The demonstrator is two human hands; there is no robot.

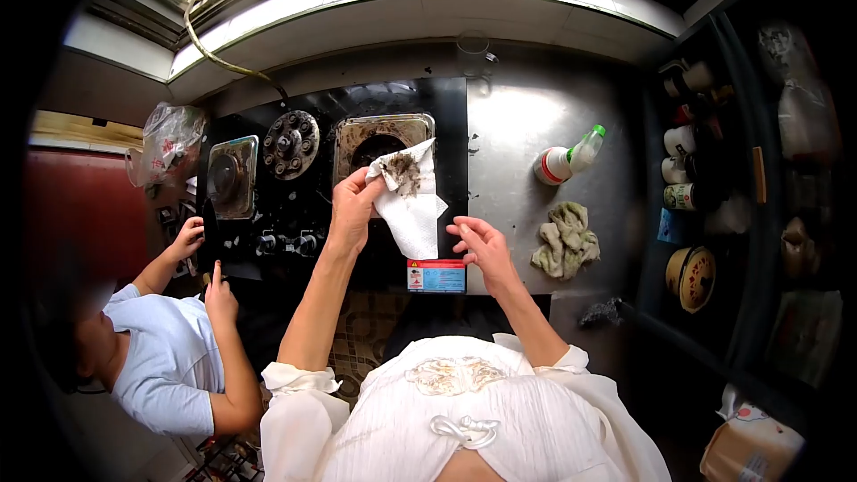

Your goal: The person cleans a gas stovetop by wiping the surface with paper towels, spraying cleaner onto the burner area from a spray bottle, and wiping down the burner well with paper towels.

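Note:
My left hand (pixel 354 212) pinches a white paper towel (pixel 406 221) at its upper left edge. Dark, greasy grime is smeared over the towel's upper part. It hangs over the right burner of the black gas stove (pixel 321 178), partly covering that burner's stained square drip tray (pixel 346 129). My right hand (pixel 485 250) is just right of the towel's lower edge, fingers loosely bent and apart, holding nothing. Below the towel, a red and blue label (pixel 436 276) sits on the stove's front edge.
Right of the stove, a green-capped spray bottle (pixel 561 161) and a crumpled rag (pixel 566 242) lie on the steel counter (pixel 513 187). A glass mug (pixel 473 54) stands behind. At left, another person (pixel 165 348) holds a dark blade (pixel 211 223) beside the stove. Shelves with jars (pixel 680 141) stand right.

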